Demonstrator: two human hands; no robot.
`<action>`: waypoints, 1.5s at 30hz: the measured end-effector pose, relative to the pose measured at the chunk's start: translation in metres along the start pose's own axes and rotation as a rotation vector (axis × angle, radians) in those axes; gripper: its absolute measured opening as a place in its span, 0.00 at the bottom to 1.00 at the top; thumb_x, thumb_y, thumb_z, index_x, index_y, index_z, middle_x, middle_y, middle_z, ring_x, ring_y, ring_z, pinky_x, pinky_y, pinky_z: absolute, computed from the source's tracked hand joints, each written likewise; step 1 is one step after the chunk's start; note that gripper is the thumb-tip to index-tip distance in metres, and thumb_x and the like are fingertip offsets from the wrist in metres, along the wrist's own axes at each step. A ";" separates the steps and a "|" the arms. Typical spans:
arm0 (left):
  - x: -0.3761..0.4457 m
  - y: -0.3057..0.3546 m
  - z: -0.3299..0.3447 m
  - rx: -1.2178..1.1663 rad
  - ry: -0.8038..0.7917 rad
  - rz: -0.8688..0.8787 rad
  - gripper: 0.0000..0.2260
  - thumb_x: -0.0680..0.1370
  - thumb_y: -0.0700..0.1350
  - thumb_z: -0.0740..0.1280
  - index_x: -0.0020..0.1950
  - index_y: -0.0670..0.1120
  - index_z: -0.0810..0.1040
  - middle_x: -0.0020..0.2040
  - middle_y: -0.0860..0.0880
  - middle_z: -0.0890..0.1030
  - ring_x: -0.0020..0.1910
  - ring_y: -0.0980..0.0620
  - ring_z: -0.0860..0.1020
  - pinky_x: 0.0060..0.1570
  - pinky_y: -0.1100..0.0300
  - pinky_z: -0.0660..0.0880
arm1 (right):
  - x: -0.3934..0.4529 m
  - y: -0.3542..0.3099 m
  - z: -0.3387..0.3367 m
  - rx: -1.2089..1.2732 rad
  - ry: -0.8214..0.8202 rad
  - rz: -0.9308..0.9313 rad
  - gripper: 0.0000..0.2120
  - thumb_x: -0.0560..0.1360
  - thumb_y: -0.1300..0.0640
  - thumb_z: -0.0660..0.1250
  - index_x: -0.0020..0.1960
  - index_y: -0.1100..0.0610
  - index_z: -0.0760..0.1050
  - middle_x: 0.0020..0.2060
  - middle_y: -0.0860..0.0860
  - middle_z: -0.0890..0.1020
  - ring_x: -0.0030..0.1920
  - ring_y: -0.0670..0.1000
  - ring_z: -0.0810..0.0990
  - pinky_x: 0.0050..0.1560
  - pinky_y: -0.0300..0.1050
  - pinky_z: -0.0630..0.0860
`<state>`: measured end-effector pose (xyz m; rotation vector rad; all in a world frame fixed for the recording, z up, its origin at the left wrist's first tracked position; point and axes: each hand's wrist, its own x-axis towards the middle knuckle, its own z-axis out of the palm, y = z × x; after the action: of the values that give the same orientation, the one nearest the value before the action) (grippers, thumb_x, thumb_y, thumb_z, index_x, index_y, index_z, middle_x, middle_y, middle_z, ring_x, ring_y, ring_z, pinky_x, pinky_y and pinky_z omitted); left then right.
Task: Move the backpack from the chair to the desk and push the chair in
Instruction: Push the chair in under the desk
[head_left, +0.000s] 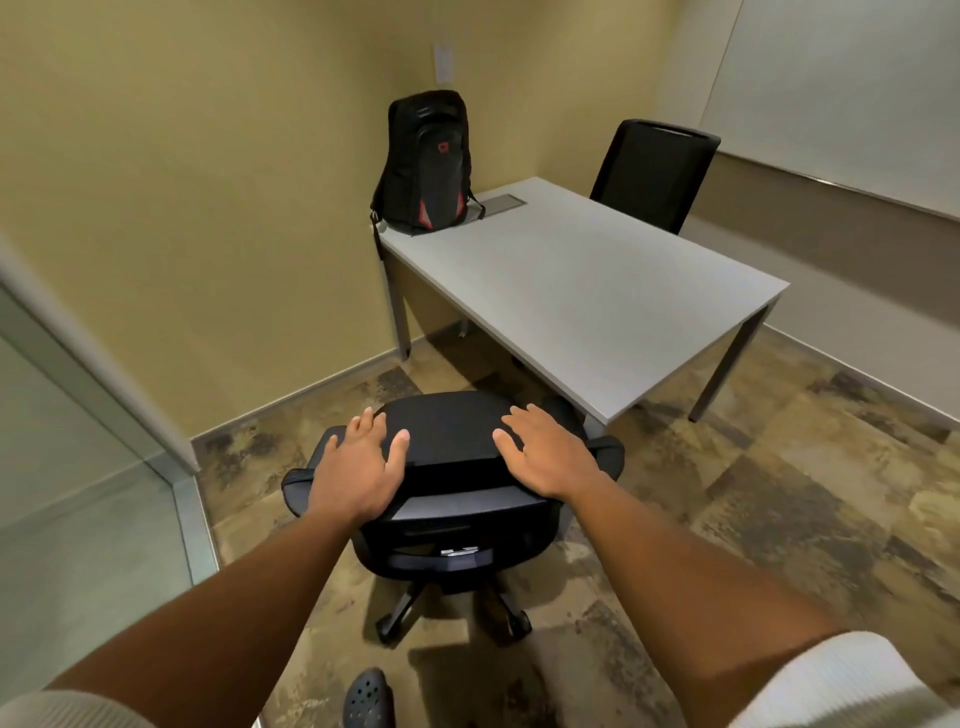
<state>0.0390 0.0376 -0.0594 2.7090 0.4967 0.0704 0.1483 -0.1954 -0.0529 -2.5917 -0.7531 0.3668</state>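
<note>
Backpack (423, 161) upright on smooth grey desk (597, 291); black chair (447, 467) pulled out.

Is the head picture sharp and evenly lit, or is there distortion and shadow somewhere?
Head view: wide-angle bending curves the wall edges and stretches both forearms; the desk top is evenly lit without glare; dark shadow lies under the near chair; the backpack is dark but readable; both hands, left hand and right hand, are fairly sharp.

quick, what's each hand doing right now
Left hand: open, fingers spread, flat on top of the chair backrest, gripping nothing.
Right hand: open, flat on the same backrest.
</note>
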 end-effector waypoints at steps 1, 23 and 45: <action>-0.002 -0.003 -0.001 -0.004 -0.006 -0.009 0.30 0.82 0.62 0.45 0.79 0.45 0.57 0.80 0.47 0.54 0.78 0.50 0.51 0.76 0.47 0.50 | -0.002 -0.001 0.000 -0.006 0.002 -0.004 0.27 0.83 0.41 0.50 0.77 0.53 0.64 0.78 0.48 0.63 0.79 0.49 0.54 0.75 0.53 0.58; 0.020 -0.034 -0.011 0.046 0.029 0.062 0.28 0.82 0.59 0.50 0.77 0.46 0.62 0.78 0.47 0.61 0.77 0.49 0.57 0.74 0.49 0.57 | 0.011 -0.028 0.012 -0.088 0.293 -0.019 0.26 0.81 0.41 0.53 0.71 0.54 0.73 0.72 0.48 0.72 0.76 0.49 0.63 0.73 0.48 0.60; 0.131 -0.088 -0.045 0.055 0.035 0.122 0.25 0.82 0.58 0.51 0.77 0.49 0.63 0.78 0.50 0.61 0.77 0.50 0.58 0.74 0.47 0.57 | 0.118 -0.075 0.017 -0.150 0.061 0.157 0.33 0.81 0.37 0.45 0.78 0.57 0.60 0.79 0.53 0.58 0.80 0.54 0.51 0.75 0.55 0.56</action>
<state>0.1272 0.1758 -0.0534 2.7943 0.3474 0.1395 0.2054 -0.0666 -0.0493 -2.7990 -0.5782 0.2856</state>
